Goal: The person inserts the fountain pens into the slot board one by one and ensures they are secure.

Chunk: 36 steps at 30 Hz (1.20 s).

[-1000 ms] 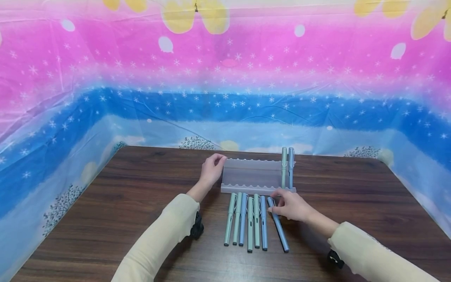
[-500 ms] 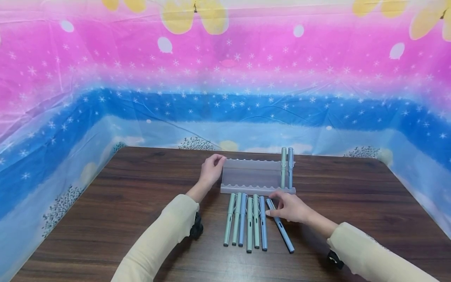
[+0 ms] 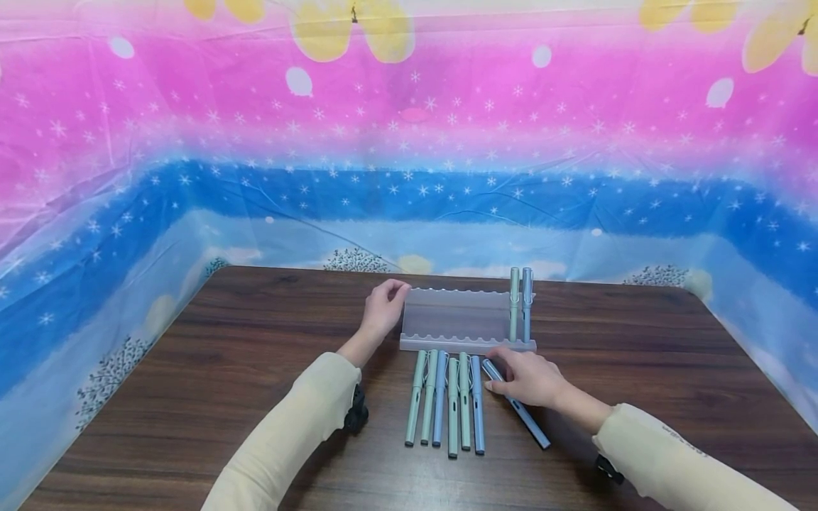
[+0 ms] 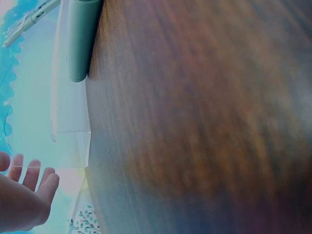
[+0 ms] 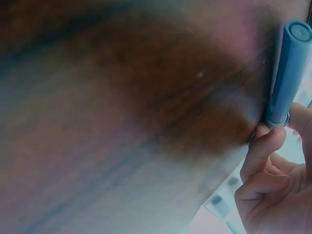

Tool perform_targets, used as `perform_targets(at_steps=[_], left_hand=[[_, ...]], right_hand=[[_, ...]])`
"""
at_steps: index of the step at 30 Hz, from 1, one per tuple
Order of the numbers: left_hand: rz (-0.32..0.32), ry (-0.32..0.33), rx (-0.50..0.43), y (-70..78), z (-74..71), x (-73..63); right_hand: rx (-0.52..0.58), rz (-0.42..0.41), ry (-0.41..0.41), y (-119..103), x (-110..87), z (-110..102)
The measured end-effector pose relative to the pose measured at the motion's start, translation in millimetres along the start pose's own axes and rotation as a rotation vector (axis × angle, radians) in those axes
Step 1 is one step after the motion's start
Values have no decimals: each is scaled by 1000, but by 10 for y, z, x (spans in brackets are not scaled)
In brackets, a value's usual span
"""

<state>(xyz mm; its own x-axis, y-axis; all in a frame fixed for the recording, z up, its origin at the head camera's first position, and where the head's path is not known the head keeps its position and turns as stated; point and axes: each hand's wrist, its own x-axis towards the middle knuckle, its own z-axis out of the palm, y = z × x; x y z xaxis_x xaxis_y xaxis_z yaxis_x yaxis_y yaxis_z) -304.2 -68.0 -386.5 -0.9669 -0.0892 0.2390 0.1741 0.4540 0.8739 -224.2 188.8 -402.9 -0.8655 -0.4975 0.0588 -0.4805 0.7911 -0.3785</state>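
Observation:
In the head view, my left hand point(image 3: 382, 312) pinches the upper left corner of a clear pen rack point(image 3: 456, 317) with scalloped edges. The left wrist view shows the fingers point(image 4: 33, 174) at the rack's end edge. My right hand point(image 3: 529, 376) holds a blue capped pen point(image 3: 525, 417) near its clip end, between thumb and fingers; the pen slants down to the right. In the right wrist view, the blue pen's point(image 5: 288, 73) far end points away from the fingers. A green pen point(image 3: 514, 305) and a blue pen point(image 3: 527, 305) stand in the rack's right end.
Several green and blue pens point(image 3: 453, 408) lie side by side in front of the rack, left of my right hand. Beneath everything is a dark wood table point(image 3: 255, 341). A patterned pink and blue cloth point(image 3: 409, 191) hangs behind and beside it.
The held blue pen's lower end has swung to the right, and its dark window has turned into view. My right hand has shifted slightly; my left hand stays at the rack's corner.

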Motion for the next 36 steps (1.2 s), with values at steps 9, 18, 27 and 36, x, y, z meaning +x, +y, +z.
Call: perform_targets(at_steps=[9,18,27,36], left_hand=[[-6,-12,-10,-6,-3,-8],[-3,-10,-3,4,-4,-14],[-3,-7,-4,13,-11,-11],[-2,-2,8,15,-11,-5]], right_hand=[[1,-28,-14,-4,0,-18],[86,-50,-1,10,19,-93],[224,-41,30,67,38,-193],[274,0,95,109,84,-296]])
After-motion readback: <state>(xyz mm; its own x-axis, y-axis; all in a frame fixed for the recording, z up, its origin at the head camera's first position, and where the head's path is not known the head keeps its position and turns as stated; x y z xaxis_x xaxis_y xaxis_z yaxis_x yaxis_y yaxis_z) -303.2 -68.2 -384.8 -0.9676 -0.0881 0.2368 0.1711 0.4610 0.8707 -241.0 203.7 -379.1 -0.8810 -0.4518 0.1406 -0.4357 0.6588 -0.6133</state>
